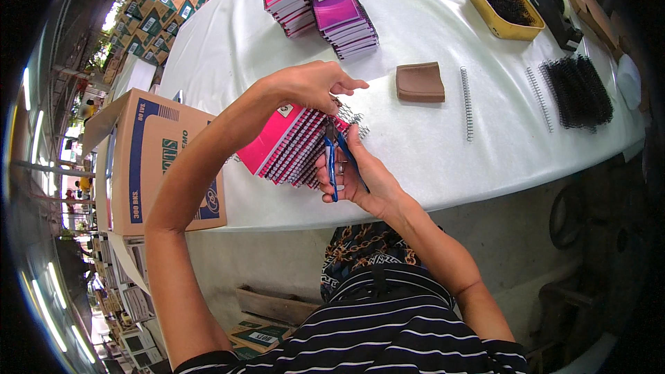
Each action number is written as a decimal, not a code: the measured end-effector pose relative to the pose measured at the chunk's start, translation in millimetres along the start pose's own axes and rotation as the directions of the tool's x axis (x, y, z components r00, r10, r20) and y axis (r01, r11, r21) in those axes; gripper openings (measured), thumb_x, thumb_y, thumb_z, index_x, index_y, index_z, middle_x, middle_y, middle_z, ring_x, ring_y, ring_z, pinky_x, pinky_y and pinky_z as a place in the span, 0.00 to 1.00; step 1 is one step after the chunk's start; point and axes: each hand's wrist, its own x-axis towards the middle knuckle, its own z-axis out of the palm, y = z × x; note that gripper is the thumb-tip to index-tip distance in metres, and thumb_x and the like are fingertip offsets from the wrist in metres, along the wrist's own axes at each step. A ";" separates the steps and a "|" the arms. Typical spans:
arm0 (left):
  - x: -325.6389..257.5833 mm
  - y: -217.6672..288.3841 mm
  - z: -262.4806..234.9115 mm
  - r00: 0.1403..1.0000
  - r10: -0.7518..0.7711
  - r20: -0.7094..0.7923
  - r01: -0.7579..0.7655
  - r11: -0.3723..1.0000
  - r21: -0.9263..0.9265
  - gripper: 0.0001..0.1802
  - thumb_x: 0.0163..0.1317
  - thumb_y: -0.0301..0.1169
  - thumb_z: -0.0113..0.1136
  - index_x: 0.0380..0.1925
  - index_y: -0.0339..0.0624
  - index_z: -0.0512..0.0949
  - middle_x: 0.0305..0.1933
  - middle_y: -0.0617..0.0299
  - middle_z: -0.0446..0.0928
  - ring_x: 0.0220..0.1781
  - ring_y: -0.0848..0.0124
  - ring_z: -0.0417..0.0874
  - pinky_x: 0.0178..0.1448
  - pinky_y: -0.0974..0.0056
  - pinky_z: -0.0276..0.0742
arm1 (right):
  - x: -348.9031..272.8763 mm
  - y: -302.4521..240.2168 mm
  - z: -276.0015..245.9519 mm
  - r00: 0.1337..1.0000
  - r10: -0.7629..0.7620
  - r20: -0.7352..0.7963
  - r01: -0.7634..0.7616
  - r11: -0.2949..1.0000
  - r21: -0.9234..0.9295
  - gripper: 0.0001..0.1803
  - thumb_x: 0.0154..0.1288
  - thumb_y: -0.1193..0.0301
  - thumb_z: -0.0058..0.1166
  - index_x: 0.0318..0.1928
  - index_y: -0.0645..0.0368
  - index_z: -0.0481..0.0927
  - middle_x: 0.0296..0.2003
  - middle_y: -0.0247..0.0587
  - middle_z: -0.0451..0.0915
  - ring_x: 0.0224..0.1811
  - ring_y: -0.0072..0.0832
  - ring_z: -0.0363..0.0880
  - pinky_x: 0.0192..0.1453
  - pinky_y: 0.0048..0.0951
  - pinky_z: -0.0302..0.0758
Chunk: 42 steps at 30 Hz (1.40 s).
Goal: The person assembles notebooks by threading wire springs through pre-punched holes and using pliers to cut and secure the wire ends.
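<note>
A stack of pink spiral notebooks (267, 144) lies near the table's front edge, its coil-bound side facing right. My left hand (312, 85) reaches over the stack. Its fingers bend down onto the far end of the top notebook's spiral, with one finger stretched to the right; the exact grip is partly hidden. In my right hand (367, 176) is a pair of blue-handled pliers (331, 159). The dark jaws point away from me and meet the coil end close to my left fingertips. Bits of wire coil (355, 119) stick out just right of the jaws.
Behind stand stacks of pink (285, 0) and purple notebooks (337, 8). A brown pad (420, 83), loose coils (467, 104), a pile of black coils (576, 93), a yellow tub (504, 10) and a tape dispenser (556, 17) lie rightward. An open carton (156, 166) stands left.
</note>
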 end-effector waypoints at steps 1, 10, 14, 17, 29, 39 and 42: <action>0.4 0.7 -0.2 1.000 -0.006 -0.001 0.006 1.000 0.003 0.39 0.50 0.19 0.62 0.67 0.43 0.68 0.56 0.36 0.77 0.62 0.55 0.79 0.62 0.59 0.77 | -0.1 -0.1 0.4 1.000 0.000 -0.007 0.000 1.000 0.002 0.42 0.70 0.33 0.25 0.38 0.61 0.77 0.27 0.38 0.77 0.28 0.30 0.77 0.35 0.34 0.79; -1.1 1.6 0.9 0.999 -0.026 -0.026 0.026 1.000 -0.011 0.39 0.50 0.20 0.62 0.67 0.44 0.68 0.56 0.36 0.77 0.60 0.55 0.80 0.61 0.59 0.78 | -0.8 -2.1 4.5 1.000 -0.014 -0.024 0.013 1.000 -0.027 0.42 0.70 0.33 0.26 0.38 0.61 0.77 0.27 0.37 0.78 0.28 0.30 0.78 0.36 0.35 0.81; -0.9 3.1 0.5 0.999 -0.038 -0.007 0.038 0.999 -0.025 0.39 0.48 0.20 0.63 0.66 0.41 0.69 0.57 0.35 0.76 0.62 0.53 0.78 0.61 0.60 0.77 | 0.1 -6.0 7.9 1.000 0.018 -0.008 -0.017 0.997 0.069 0.40 0.71 0.34 0.27 0.37 0.59 0.76 0.24 0.34 0.73 0.23 0.25 0.70 0.28 0.29 0.72; 2.2 14.5 -2.0 0.998 -0.058 0.021 0.056 0.996 0.074 0.40 0.46 0.21 0.63 0.65 0.40 0.69 0.58 0.36 0.76 0.63 0.51 0.77 0.62 0.59 0.77 | 1.6 -6.8 -7.2 0.987 0.064 0.146 -0.091 0.979 0.183 0.39 0.71 0.34 0.27 0.36 0.58 0.75 0.21 0.32 0.69 0.20 0.22 0.62 0.24 0.25 0.62; 3.4 3.5 3.4 0.999 -0.045 -0.009 0.046 0.996 0.081 0.41 0.47 0.23 0.66 0.67 0.46 0.69 0.58 0.39 0.76 0.58 0.52 0.81 0.61 0.59 0.78 | -2.7 4.7 4.4 0.992 0.002 -0.123 -0.006 1.000 -0.030 0.41 0.70 0.33 0.26 0.37 0.60 0.75 0.22 0.34 0.73 0.22 0.24 0.68 0.27 0.27 0.70; 10.1 5.3 4.1 1.000 0.002 0.022 -0.005 0.993 0.119 0.38 0.47 0.20 0.64 0.64 0.40 0.70 0.56 0.39 0.78 0.57 0.54 0.82 0.60 0.60 0.79 | 0.7 8.2 -15.7 0.999 0.024 0.025 -0.024 1.000 -0.004 0.41 0.70 0.33 0.26 0.39 0.60 0.76 0.25 0.36 0.75 0.26 0.27 0.74 0.33 0.30 0.76; 9.6 -11.9 6.6 1.000 -0.001 0.009 0.000 1.000 0.026 0.37 0.49 0.18 0.62 0.64 0.36 0.69 0.55 0.41 0.79 0.56 0.55 0.82 0.60 0.62 0.79 | -3.2 6.3 -8.4 0.994 -0.018 -0.106 0.009 0.996 -0.086 0.42 0.70 0.33 0.26 0.41 0.61 0.76 0.28 0.38 0.77 0.30 0.30 0.78 0.38 0.34 0.80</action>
